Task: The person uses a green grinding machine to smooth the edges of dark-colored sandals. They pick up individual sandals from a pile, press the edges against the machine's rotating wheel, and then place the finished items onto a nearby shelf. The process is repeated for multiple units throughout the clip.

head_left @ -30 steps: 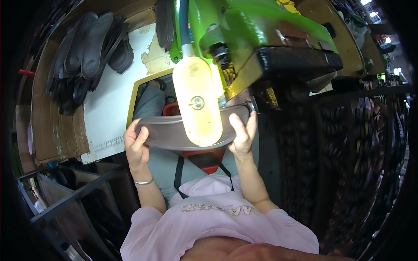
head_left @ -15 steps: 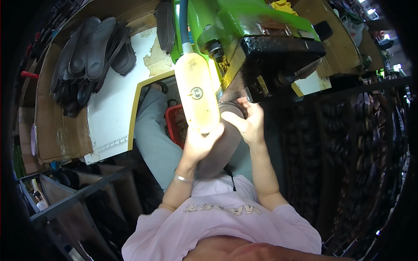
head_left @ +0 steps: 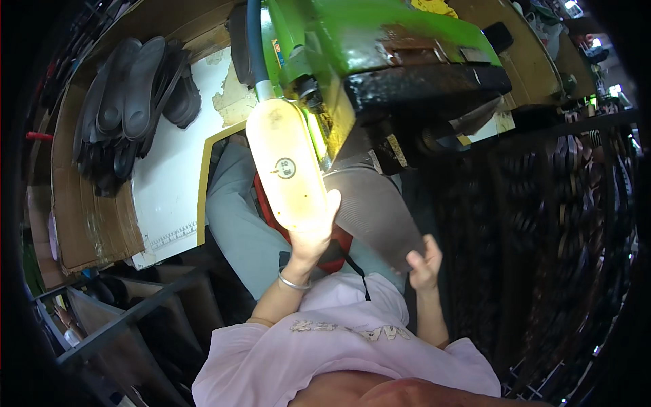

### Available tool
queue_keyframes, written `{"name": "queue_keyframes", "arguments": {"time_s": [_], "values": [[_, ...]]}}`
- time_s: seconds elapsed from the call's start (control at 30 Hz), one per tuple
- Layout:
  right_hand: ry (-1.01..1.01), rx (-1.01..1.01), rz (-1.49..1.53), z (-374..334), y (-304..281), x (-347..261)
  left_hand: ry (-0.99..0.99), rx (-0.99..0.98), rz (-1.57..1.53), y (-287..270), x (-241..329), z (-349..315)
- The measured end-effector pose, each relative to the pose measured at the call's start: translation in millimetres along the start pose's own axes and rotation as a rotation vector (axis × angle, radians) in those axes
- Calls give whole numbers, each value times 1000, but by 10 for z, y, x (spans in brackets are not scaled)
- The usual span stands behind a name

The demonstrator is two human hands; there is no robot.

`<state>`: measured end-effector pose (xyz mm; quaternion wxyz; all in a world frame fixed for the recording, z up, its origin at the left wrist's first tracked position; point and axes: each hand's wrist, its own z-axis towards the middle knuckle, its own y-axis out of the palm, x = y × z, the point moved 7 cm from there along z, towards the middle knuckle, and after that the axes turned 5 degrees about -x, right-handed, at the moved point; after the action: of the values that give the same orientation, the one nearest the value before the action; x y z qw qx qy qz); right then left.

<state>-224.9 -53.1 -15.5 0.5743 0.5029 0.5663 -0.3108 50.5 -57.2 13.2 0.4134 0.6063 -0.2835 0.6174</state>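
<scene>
Grey-brown sole [head_left: 376, 214] held by right hand [head_left: 426, 266]; left hand [head_left: 313, 244] partly behind lamp [head_left: 288, 152], grip unclear.

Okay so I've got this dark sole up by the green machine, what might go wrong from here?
First, the lit lamp hides part of the left hand, so a slip there might go unnoticed from this view. Second, the dark sole slants with its far end close to the green machine; if the right hand, at the near end, shifts it, the sole might knock the machine.
</scene>
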Motion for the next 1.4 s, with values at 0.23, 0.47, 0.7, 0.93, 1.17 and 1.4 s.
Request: {"name": "queue_keyframes", "arguments": {"time_s": [0.23, 0.47, 0.7, 0.93, 1.17, 1.4], "values": [[-108, 138, 4, 855, 97, -776, -144, -178, -193, -198, 237, 113], [-162, -96, 124, 1378, 558, -737, -52, -77, -81, -510, 550, 199], [-300, -136, 50, 1312, 957, -743, -66, -42, 32, -1027, 388, 86], [-329, 188, 72, 1404, 104, -859, 154, -107, 150, -75, 448, 245], [-221, 157, 35, 1322, 295, -803, -20, -142, -80, -245, 394, 305], [-129, -58, 125, 1258, 927, -465, -184, -74, -129, -966, 450, 288]]}}
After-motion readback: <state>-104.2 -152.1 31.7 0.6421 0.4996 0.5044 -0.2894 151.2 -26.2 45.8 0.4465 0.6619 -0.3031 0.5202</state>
